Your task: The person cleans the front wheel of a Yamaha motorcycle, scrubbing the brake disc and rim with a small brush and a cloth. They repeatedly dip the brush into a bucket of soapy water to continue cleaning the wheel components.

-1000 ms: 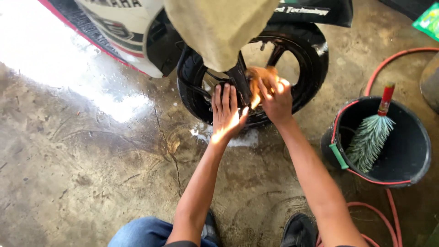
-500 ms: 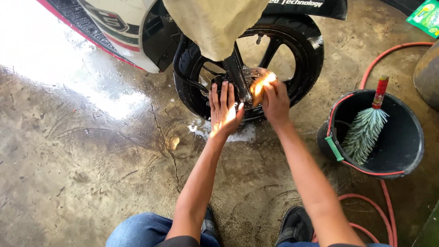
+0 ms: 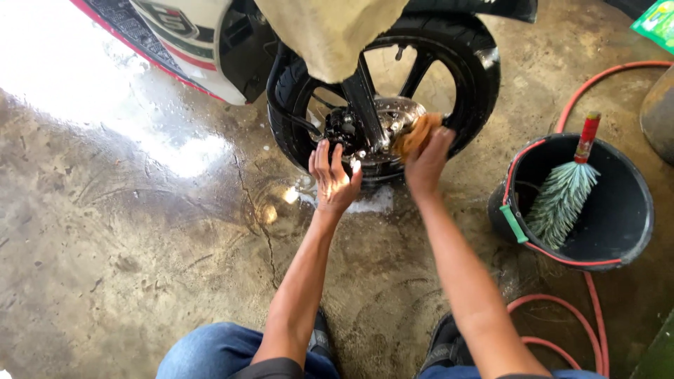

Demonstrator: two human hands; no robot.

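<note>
Your right hand (image 3: 426, 163) grips an orange sponge (image 3: 415, 133) pressed against the brake disc (image 3: 393, 116) of the motorcycle wheel (image 3: 477, 77); just left of it, your left hand (image 3: 333, 179) is open, fingers spread, near the hub.

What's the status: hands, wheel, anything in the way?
Left hand open, palm against black motorcycle wheel. Right hand presses orange sponge on silver brake disc. Beige cloth hangs over the wheel's top.
</note>
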